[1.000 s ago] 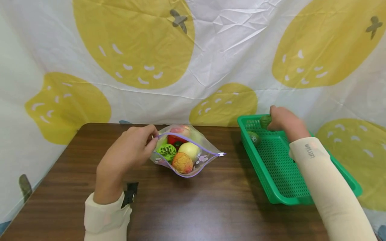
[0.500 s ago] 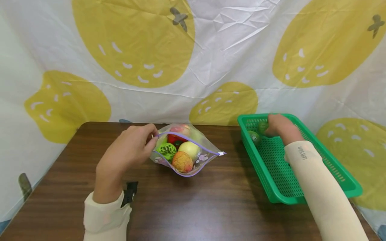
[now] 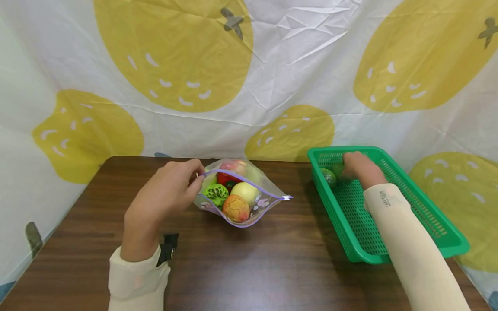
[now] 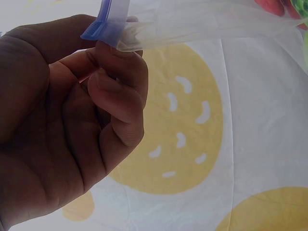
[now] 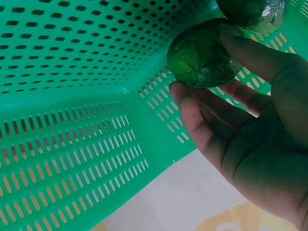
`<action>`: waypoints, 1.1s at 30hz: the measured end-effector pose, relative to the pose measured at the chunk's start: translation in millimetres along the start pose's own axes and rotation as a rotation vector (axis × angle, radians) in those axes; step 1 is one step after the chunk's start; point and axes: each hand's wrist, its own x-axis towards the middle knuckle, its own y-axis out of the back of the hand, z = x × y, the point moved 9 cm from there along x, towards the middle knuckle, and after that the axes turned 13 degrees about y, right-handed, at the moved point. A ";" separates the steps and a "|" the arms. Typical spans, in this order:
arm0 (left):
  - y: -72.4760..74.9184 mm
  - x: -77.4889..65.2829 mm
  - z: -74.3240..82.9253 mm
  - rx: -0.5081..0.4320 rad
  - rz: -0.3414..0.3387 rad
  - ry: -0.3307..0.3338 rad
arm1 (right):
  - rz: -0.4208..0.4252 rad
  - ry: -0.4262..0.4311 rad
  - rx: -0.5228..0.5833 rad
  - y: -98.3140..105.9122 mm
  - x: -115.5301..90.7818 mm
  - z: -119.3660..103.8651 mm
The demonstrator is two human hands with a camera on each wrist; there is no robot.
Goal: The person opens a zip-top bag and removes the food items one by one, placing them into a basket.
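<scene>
Green plastic mesh forms the basket (image 3: 369, 258) on the right of the table (image 3: 249, 268), and near its far left corner the right hand (image 3: 359, 166) holds a round green fruit (image 5: 202, 55), thumb on one side, fingertips on the other. A second green fruit (image 3: 329, 177) lies just beside it, to the left; whether the two touch cannot be told. Well to the left, the left hand (image 3: 165, 192) pinches the purple rim of the clear bag (image 3: 261, 205) at its left end, its mouth gaping over an orange ball (image 3: 236, 208), a yellow ball (image 3: 244, 193) and other pieces.

The held fruit looks smooth and probably slips easily, so it would be best kept well within the finger pads, under light, even pressure. Moving slowly there should avoid knocking its neighbour or scraping the far wall. A steady left pinch, without tugging, should keep the bag's mouth wide.
</scene>
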 end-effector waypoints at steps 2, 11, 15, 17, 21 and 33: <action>0.0 -0.1 0.2 -0.003 -0.001 0.002 | 0.001 -0.007 0.003 -0.8 -0.6 1.0; -0.8 -0.2 1.4 -0.009 -0.009 0.008 | -0.041 -0.027 0.018 -8.4 -2.5 0.6; -0.4 -0.4 1.4 -0.010 -0.007 0.016 | -0.062 -0.031 0.026 -11.6 -1.9 1.8; -0.2 -0.6 1.7 -0.008 -0.008 0.018 | -0.071 -0.029 0.025 -12.8 -1.9 2.0; -1.4 -0.1 2.6 -0.004 -0.016 0.016 | -0.085 -0.022 0.004 -12.5 -2.3 2.8; -3.9 2.2 3.4 0.002 -0.026 0.018 | -0.113 -0.025 0.009 11.1 -10.2 -5.9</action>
